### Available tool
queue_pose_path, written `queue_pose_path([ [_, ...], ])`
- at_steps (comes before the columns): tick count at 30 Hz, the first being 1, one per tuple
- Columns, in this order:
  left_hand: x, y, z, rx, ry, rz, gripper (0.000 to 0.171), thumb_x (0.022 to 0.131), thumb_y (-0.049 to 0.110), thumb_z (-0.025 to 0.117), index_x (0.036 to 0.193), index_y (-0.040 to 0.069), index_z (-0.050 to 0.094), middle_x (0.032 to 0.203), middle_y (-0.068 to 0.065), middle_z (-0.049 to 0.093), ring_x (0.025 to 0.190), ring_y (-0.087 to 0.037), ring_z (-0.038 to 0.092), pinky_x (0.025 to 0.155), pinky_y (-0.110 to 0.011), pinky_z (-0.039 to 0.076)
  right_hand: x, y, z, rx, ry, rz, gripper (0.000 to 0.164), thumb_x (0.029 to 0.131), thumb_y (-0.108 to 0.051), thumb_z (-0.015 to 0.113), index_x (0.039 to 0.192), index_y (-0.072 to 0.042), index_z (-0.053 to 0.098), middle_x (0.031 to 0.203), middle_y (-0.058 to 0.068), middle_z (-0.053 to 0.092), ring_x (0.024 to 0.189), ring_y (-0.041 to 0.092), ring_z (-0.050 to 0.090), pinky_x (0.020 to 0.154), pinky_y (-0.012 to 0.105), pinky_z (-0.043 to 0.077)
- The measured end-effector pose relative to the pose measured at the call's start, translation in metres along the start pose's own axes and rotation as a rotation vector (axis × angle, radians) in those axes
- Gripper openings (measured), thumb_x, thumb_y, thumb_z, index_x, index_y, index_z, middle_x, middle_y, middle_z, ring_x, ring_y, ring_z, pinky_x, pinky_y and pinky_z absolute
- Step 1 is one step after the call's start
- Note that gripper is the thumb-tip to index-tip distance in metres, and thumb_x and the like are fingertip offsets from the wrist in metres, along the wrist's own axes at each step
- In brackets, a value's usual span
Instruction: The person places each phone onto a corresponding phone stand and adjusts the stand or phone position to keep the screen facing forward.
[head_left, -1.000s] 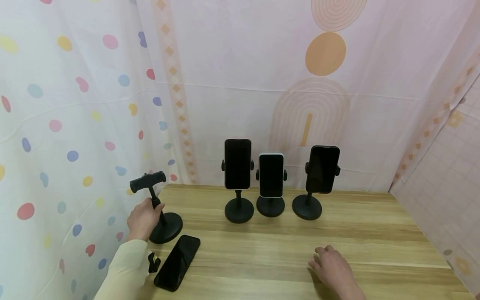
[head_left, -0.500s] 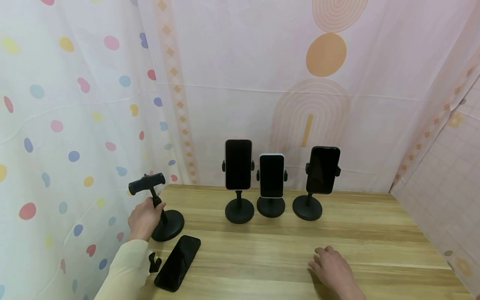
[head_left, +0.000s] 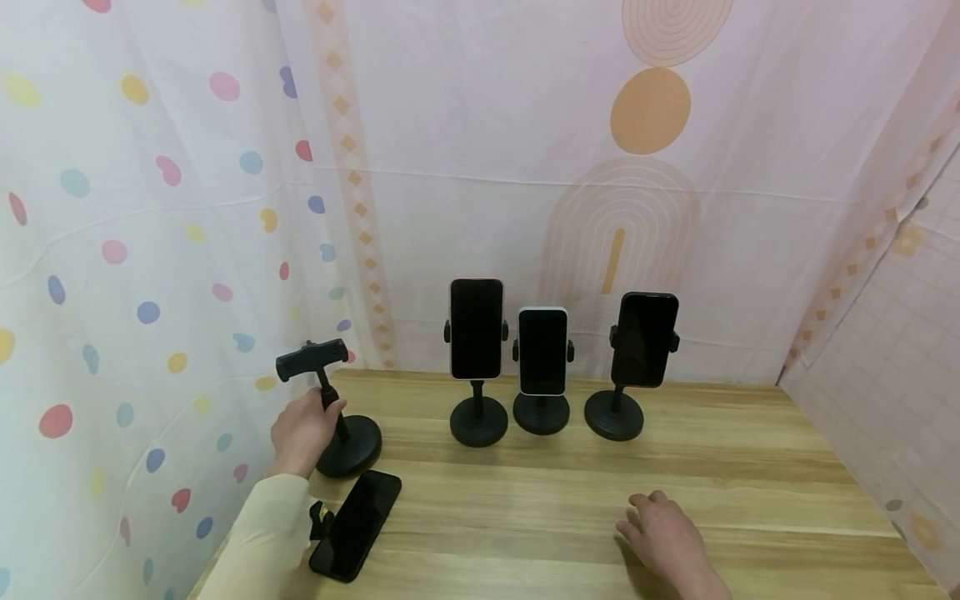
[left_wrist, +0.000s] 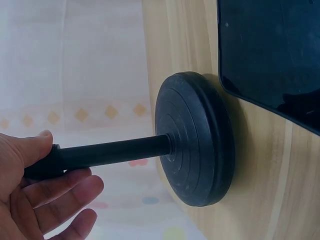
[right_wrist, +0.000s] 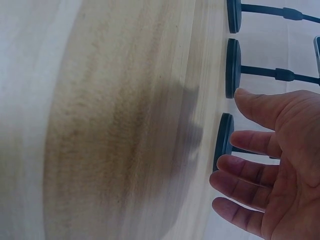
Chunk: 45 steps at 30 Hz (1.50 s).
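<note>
At the table's left side my left hand (head_left: 303, 429) pinches the stem of a black phone stand (head_left: 352, 447) between thumb and fingers. This stand's clamp holds no phone. The left wrist view shows the round base (left_wrist: 192, 140) of the stand near the tabletop; whether it touches is hard to tell. A black smartphone (head_left: 356, 527) lies flat just in front of that base, its screen dark. My right hand (head_left: 663, 537) hovers over the front right of the table, holding nothing. Its fingers are loosely bent in the right wrist view.
Along the back stand three more phone stands, each clamping a phone: a tall left phone (head_left: 476, 329), a white-edged middle phone (head_left: 542, 350) and a tilted right phone (head_left: 645, 339). Patterned curtains (head_left: 480, 167) border the wooden table (head_left: 525, 517).
My left hand has moved the phone stand a little to the right and away from me. The right hand, the flat smartphone and the back stands have stayed put.
</note>
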<state>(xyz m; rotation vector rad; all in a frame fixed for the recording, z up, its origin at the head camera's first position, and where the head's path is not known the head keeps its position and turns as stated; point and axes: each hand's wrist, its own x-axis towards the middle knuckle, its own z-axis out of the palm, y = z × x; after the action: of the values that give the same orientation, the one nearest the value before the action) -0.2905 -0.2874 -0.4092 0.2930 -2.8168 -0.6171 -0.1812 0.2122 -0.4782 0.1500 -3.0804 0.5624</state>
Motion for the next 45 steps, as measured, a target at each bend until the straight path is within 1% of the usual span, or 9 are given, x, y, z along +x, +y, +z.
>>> queue_pose_path([
  [5, -0.004, 0.009, 0.002, -0.002, 0.04, 0.044, 0.035, 0.098, 0.031, 0.062, 0.096, -0.004, 0.058, 0.08, -0.022, 0.064, 0.067, -0.036, 0.061, 0.055, -0.05, 0.047, -0.001, 0.0, 0.0, -0.001, 0.019, -0.007, 0.04, 0.087, -0.024, 0.076, 0.112, 0.006, 0.066, 0.1, 0.018, 0.062, 0.086, 0.031, 0.062, 0.077, 0.049, 0.052],
  [10, -0.008, 0.016, 0.004, -0.004, 0.057, 0.089, 0.034, 0.097, 0.029, 0.064, 0.097, -0.005, 0.06, 0.078, -0.021, 0.064, 0.069, -0.038, 0.062, 0.058, -0.052, 0.048, -0.001, 0.0, 0.0, 0.003, 0.021, -0.011, 0.04, 0.087, -0.024, 0.076, 0.112, 0.006, 0.066, 0.099, 0.018, 0.062, 0.086, 0.031, 0.062, 0.076, 0.049, 0.052],
  [12, -0.01, 0.019, 0.005, -0.007, 0.056, 0.102, 0.034, 0.097, 0.029, 0.064, 0.096, -0.005, 0.061, 0.078, -0.02, 0.064, 0.07, -0.038, 0.063, 0.059, -0.052, 0.048, -0.002, 0.0, -0.001, 0.005, 0.015, -0.01, 0.041, 0.087, -0.024, 0.076, 0.113, 0.006, 0.066, 0.1, 0.018, 0.062, 0.086, 0.031, 0.062, 0.077, 0.049, 0.052],
  [19, -0.014, 0.031, 0.007, -0.016, 0.048, 0.139, 0.031, 0.096, 0.029, 0.066, 0.092, -0.001, 0.062, 0.073, -0.01, 0.062, 0.065, -0.029, 0.059, 0.057, -0.046, 0.047, -0.002, -0.001, 0.0, 0.005, 0.004, -0.001, 0.042, 0.087, -0.026, 0.076, 0.113, 0.005, 0.066, 0.101, 0.018, 0.062, 0.088, 0.032, 0.062, 0.078, 0.05, 0.051],
  [26, -0.017, 0.045, 0.011, -0.009, 0.046, 0.17, 0.031, 0.096, 0.03, 0.067, 0.09, 0.0, 0.061, 0.071, -0.01, 0.061, 0.062, -0.028, 0.057, 0.057, -0.046, 0.046, -0.002, -0.001, 0.0, 0.002, 0.011, 0.0, 0.041, 0.087, -0.026, 0.076, 0.112, 0.005, 0.066, 0.099, 0.017, 0.062, 0.087, 0.031, 0.062, 0.077, 0.049, 0.051],
  [29, -0.019, 0.052, 0.011, -0.016, 0.036, 0.18, 0.031, 0.096, 0.031, 0.067, 0.089, 0.001, 0.06, 0.07, -0.009, 0.06, 0.061, -0.026, 0.055, 0.055, -0.043, 0.044, -0.002, -0.001, 0.0, 0.009, 0.006, 0.007, 0.041, 0.087, -0.026, 0.076, 0.112, 0.005, 0.066, 0.099, 0.018, 0.062, 0.087, 0.031, 0.062, 0.078, 0.05, 0.051],
  [35, -0.024, 0.063, 0.013, -0.032, 0.04, 0.224, 0.029, 0.095, 0.029, 0.069, 0.084, 0.004, 0.06, 0.066, -0.006, 0.057, 0.057, -0.023, 0.053, 0.053, -0.039, 0.042, -0.002, -0.001, 0.001, 0.026, 0.006, 0.009, 0.041, 0.087, -0.025, 0.076, 0.111, 0.005, 0.067, 0.099, 0.017, 0.062, 0.086, 0.031, 0.062, 0.077, 0.05, 0.051],
  [40, -0.027, 0.071, 0.017, -0.03, 0.031, 0.247, 0.028, 0.094, 0.029, 0.069, 0.085, 0.004, 0.061, 0.067, -0.006, 0.058, 0.059, -0.023, 0.055, 0.054, -0.04, 0.044, -0.003, -0.001, 0.001, 0.03, 0.006, 0.012, 0.041, 0.087, -0.025, 0.076, 0.112, 0.005, 0.066, 0.099, 0.017, 0.062, 0.086, 0.03, 0.062, 0.076, 0.049, 0.051],
  [45, -0.03, 0.078, 0.022, -0.026, 0.041, 0.285, 0.026, 0.094, 0.028, 0.07, 0.087, 0.005, 0.063, 0.068, -0.006, 0.059, 0.06, -0.024, 0.057, 0.054, -0.042, 0.045, -0.003, -0.001, 0.001, 0.032, 0.006, 0.014, 0.042, 0.087, -0.025, 0.076, 0.113, 0.005, 0.066, 0.099, 0.017, 0.062, 0.086, 0.03, 0.062, 0.077, 0.049, 0.051],
])
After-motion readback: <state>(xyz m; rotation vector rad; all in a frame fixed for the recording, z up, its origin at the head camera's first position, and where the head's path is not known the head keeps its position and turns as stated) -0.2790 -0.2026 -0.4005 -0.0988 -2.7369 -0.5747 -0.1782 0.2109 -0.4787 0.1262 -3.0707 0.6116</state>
